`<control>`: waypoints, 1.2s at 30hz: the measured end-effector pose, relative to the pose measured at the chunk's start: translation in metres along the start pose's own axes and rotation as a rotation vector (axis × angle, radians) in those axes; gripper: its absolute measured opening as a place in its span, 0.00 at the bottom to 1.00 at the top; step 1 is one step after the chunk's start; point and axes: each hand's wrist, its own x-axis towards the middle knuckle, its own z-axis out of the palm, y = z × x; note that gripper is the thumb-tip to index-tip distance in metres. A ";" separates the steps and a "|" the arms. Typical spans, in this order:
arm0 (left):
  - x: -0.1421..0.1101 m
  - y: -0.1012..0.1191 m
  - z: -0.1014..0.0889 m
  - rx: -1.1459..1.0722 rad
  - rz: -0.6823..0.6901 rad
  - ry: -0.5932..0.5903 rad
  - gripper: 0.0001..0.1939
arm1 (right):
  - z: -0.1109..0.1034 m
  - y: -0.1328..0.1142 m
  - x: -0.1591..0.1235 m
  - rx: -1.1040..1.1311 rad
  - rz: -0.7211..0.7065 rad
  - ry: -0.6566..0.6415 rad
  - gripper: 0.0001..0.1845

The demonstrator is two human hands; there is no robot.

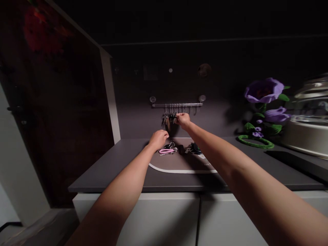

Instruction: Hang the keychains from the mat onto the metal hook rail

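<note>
So the cluster of dark and silvery metal keys (172, 118) is hanging right at your right fingertips, and your right hand (183, 120) looks pinched on its near edge. Just above those fingers is the clear, slim rail with little hooks (164, 105). Your left hand (159, 139) sits lower, fingers loosely curled just under the keys; can't tell if they've got anything. Imo the step in hand is sorting the keys at the hooks, though on or off I honestly can't say. Either way, the next move calls for a small, careful shift of the right fingertips, since the rings crowd together and could snag. Below your left fingers there's a pink loop strap with keys (166, 151), and below your right ones a dark key bunch (195, 149), both on the brown, white-rimmed mat (179, 164). Way off right of your fingers: purple fabric flowers (265, 91).
</note>
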 end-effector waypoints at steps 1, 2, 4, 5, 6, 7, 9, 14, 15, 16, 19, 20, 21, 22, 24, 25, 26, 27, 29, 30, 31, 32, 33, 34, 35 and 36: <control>0.000 0.000 0.000 -0.003 0.003 -0.001 0.11 | 0.000 0.000 -0.001 0.007 -0.004 0.010 0.03; 0.000 0.001 0.000 -0.006 0.006 -0.001 0.11 | 0.001 0.000 -0.001 0.011 -0.008 0.021 0.03; 0.000 0.001 -0.001 -0.012 0.013 -0.004 0.11 | 0.002 0.000 -0.002 -0.001 -0.017 0.038 0.03; 0.000 0.001 -0.001 -0.016 0.015 -0.006 0.11 | 0.002 0.000 -0.002 -0.010 -0.021 0.044 0.03; 0.000 0.001 -0.001 -0.022 0.016 -0.007 0.11 | 0.002 0.000 -0.003 -0.019 -0.023 0.049 0.03; 0.000 0.001 -0.001 -0.028 0.018 -0.009 0.11 | 0.002 -0.001 -0.003 -0.028 -0.025 0.050 0.03; 0.000 0.001 -0.002 -0.040 0.017 -0.011 0.11 | 0.001 -0.002 -0.005 -0.043 -0.025 0.047 0.04; 0.000 0.001 -0.001 -0.067 0.033 -0.005 0.11 | -0.003 -0.005 -0.012 -0.029 -0.009 0.003 0.07; 0.000 0.000 -0.001 -0.073 0.042 -0.003 0.11 | -0.004 -0.006 -0.013 -0.026 -0.003 -0.004 0.08; 0.000 0.000 -0.001 -0.077 0.051 -0.002 0.11 | -0.005 -0.007 -0.015 -0.028 0.002 -0.007 0.08; 0.000 0.001 -0.002 -0.085 0.068 0.002 0.11 | -0.009 -0.009 -0.021 -0.070 0.011 0.006 0.07; 0.000 0.001 -0.002 -0.090 0.076 0.005 0.10 | -0.010 -0.010 -0.024 -0.088 0.014 0.014 0.07; 0.000 0.002 -0.003 -0.098 0.085 0.007 0.10 | -0.012 -0.012 -0.027 -0.103 0.016 0.016 0.06; 0.000 0.002 -0.003 -0.109 0.095 0.009 0.10 | -0.013 -0.013 -0.030 -0.114 0.018 0.011 0.06; 0.000 0.003 -0.005 -0.144 0.112 0.007 0.10 | -0.017 -0.016 -0.038 -0.120 0.022 -0.019 0.05; 0.000 0.004 -0.006 -0.167 0.114 0.004 0.10 | -0.018 -0.017 -0.043 -0.115 0.023 -0.039 0.05; 0.000 0.005 -0.008 -0.194 0.109 0.000 0.09 | -0.020 -0.018 -0.047 -0.109 0.026 -0.058 0.05; 0.000 0.006 -0.009 -0.225 0.100 -0.004 0.09 | -0.023 -0.018 -0.052 -0.105 0.026 -0.073 0.04; -0.001 0.009 -0.011 -0.295 0.072 -0.019 0.09 | -0.027 -0.015 -0.061 -0.104 0.017 -0.094 0.03; -0.002 0.010 -0.012 -0.333 0.058 -0.033 0.09 | -0.030 -0.012 -0.065 -0.112 0.008 -0.104 0.03; -0.003 0.011 -0.012 -0.370 0.047 -0.053 0.09 | -0.033 -0.008 -0.069 -0.128 -0.008 -0.116 0.03; -0.003 0.012 -0.013 -0.405 0.038 -0.077 0.09 | -0.036 -0.004 -0.073 -0.154 -0.029 -0.131 0.02; -0.004 0.012 -0.013 -0.436 0.031 -0.105 0.09 | -0.039 0.002 -0.077 -0.189 -0.056 -0.147 0.02; -0.005 0.013 -0.013 -0.463 0.026 -0.137 0.10 | -0.043 0.008 -0.081 -0.232 -0.086 -0.162 0.02; -0.006 0.013 -0.013 -0.486 0.024 -0.170 0.10 | -0.046 0.013 -0.084 -0.281 -0.117 -0.171 0.02; -0.006 0.014 -0.013 -0.504 0.027 -0.204 0.10 | -0.049 0.018 -0.088 -0.336 -0.148 -0.178 0.03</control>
